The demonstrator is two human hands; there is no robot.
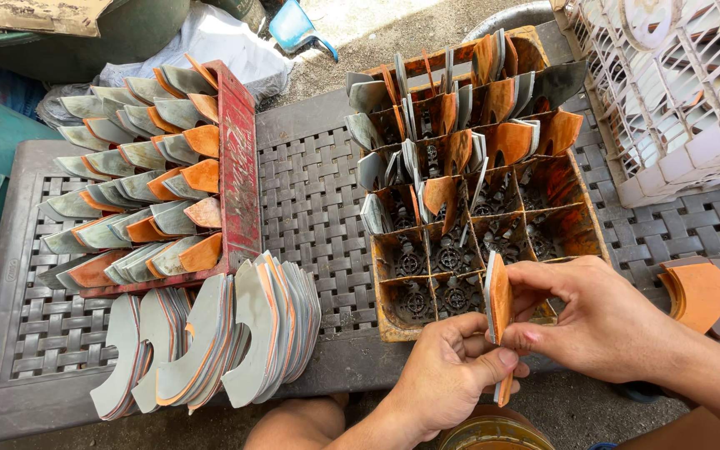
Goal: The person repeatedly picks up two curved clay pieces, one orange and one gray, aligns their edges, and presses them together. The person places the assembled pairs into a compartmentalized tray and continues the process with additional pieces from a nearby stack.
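Observation:
My left hand (452, 371) and my right hand (597, 317) both pinch a small stack of thin curved pieces (499, 300), grey on one face and orange on the other, held upright on edge. The stack hovers over the near edge of an orange divided crate (577, 237). Its far cells hold several of the same curved pieces standing upright; the near cells show bare grid bottoms.
A red crate (239, 158) at left is packed with curved pieces. Loose fanned stacks (235, 342) lie in front of it on the grey woven plastic table (310, 208). A white lattice crate (677, 92) stands at right, more orange pieces (697, 292) beside it.

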